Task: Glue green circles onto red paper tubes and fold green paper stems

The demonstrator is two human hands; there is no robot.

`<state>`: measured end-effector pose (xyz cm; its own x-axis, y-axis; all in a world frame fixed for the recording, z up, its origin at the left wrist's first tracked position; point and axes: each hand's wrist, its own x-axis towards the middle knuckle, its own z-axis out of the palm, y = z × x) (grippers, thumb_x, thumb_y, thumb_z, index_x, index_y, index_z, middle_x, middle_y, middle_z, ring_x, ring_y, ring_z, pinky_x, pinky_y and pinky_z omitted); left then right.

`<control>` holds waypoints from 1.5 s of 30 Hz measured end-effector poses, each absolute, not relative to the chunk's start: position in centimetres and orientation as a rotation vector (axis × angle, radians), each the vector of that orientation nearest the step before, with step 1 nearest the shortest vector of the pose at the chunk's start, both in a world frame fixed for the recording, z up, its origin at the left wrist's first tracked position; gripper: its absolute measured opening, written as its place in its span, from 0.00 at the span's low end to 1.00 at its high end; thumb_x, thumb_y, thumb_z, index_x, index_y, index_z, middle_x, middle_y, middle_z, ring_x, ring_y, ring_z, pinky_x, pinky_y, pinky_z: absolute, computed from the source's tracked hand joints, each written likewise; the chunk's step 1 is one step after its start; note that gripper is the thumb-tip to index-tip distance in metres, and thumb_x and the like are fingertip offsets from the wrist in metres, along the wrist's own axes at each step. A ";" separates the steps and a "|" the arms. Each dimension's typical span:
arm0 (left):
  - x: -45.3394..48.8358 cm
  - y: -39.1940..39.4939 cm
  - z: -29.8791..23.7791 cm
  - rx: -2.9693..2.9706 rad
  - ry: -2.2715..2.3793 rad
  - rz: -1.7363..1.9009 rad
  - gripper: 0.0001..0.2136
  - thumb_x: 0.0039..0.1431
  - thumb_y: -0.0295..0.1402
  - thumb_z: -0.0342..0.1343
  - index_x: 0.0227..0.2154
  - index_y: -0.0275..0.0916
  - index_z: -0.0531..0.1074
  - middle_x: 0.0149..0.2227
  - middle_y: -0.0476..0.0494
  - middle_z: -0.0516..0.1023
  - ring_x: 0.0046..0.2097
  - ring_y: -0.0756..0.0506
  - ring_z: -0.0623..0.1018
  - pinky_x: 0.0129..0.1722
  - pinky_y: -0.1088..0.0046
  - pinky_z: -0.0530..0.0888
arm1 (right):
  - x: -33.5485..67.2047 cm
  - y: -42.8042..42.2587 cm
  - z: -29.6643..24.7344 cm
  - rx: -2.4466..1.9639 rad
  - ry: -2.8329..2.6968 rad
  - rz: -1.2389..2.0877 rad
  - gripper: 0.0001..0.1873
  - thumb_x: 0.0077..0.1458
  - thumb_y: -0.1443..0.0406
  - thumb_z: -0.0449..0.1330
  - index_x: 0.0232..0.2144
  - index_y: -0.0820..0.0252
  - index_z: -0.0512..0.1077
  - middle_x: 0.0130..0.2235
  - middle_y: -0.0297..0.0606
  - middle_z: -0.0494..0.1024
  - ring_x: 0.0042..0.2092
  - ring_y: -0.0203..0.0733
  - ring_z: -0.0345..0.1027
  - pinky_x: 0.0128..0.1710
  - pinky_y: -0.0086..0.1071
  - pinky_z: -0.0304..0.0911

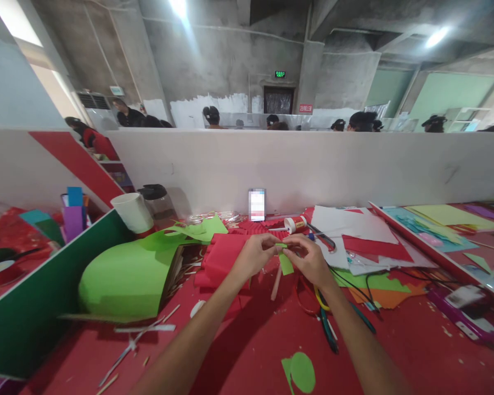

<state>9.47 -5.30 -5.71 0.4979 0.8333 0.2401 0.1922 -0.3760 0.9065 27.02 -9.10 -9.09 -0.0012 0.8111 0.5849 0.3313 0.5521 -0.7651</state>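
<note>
Pinching a small green paper strip (285,263) with both hands, above the middle of the red table (251,351). Closing the left hand (253,258) on the strip's upper left corner, thumb against forefinger. Closing the right hand (308,260) on the upper right edge the same way. Holding the strip roughly upright, hanging down between the two hands. Seeing a pale stick (276,282) just below the strip, slanting down toward the table; cannot tell whether touching the strip or gripped by either hand.

Noting the surroundings:
- Lying just left of the left hand: a stack of red paper (220,258).
- Lying further left: a big curled green sheet (123,280).
- Standing behind that sheet: a tilted white cup (132,212), with a dark-lidded jug (158,204) just beside it.
- Leaning against the white partition (354,164) straight ahead: a phone (257,204).
- Lying just behind the hands: a glue tube (295,224).
- Spreading to the right of the tube: white sheets (346,225), with a red sheet (374,248) on top.
- Lying beside the right forearm: a dark-handled tool (327,326), type unclear.
- Lying near the bottom edge, well apart from the hands: a green cutout (301,372).
- Bounding the table on the left: a green board (33,307).
- Sitting beyond the partition: other people, only heads showing.
</note>
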 end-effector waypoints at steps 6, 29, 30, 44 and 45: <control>9.6 -5.3 -5.7 1.850 0.842 0.972 0.08 0.55 0.34 0.58 0.34 0.36 0.77 0.31 0.44 0.80 0.32 0.47 0.77 0.33 0.74 0.72 | 27.2 -8.8 -9.3 -1.051 -1.474 0.594 0.11 0.52 0.58 0.63 0.35 0.59 0.77 0.37 0.40 0.81 0.39 0.45 0.75 0.41 0.36 0.71; 9.3 -5.4 -6.0 2.026 0.990 0.927 0.12 0.58 0.37 0.54 0.38 0.39 0.79 0.35 0.44 0.82 0.34 0.46 0.78 0.32 0.75 0.70 | 27.5 -8.5 -9.6 -1.139 -1.488 0.513 0.12 0.55 0.57 0.61 0.34 0.58 0.79 0.37 0.40 0.82 0.39 0.46 0.75 0.39 0.35 0.69; 9.3 -5.4 -6.0 2.040 1.006 0.922 0.11 0.58 0.37 0.54 0.37 0.40 0.79 0.34 0.44 0.82 0.33 0.46 0.77 0.31 0.75 0.70 | 27.5 -8.5 -9.5 -1.137 -1.502 0.515 0.12 0.55 0.57 0.61 0.34 0.58 0.78 0.36 0.40 0.82 0.39 0.46 0.75 0.39 0.35 0.69; 9.3 -5.5 -6.0 2.185 1.073 0.877 0.08 0.59 0.35 0.52 0.32 0.39 0.76 0.29 0.47 0.78 0.31 0.47 0.75 0.29 0.75 0.65 | 27.4 -8.6 -9.5 -1.141 -1.577 0.477 0.11 0.56 0.57 0.61 0.37 0.56 0.79 0.40 0.39 0.82 0.42 0.46 0.75 0.44 0.36 0.68; 9.3 -5.5 -6.0 2.194 1.075 0.872 0.08 0.59 0.35 0.52 0.32 0.39 0.75 0.29 0.47 0.78 0.31 0.47 0.75 0.29 0.75 0.65 | 27.3 -8.7 -9.5 -1.140 -1.590 0.454 0.11 0.57 0.57 0.61 0.36 0.55 0.79 0.39 0.39 0.82 0.42 0.46 0.75 0.43 0.36 0.68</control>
<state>9.30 -5.49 -6.01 0.4721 0.8248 0.3112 0.4745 -0.5353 0.6988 27.34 -8.70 -9.50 0.0346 0.8443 0.5347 0.4352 0.4689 -0.7686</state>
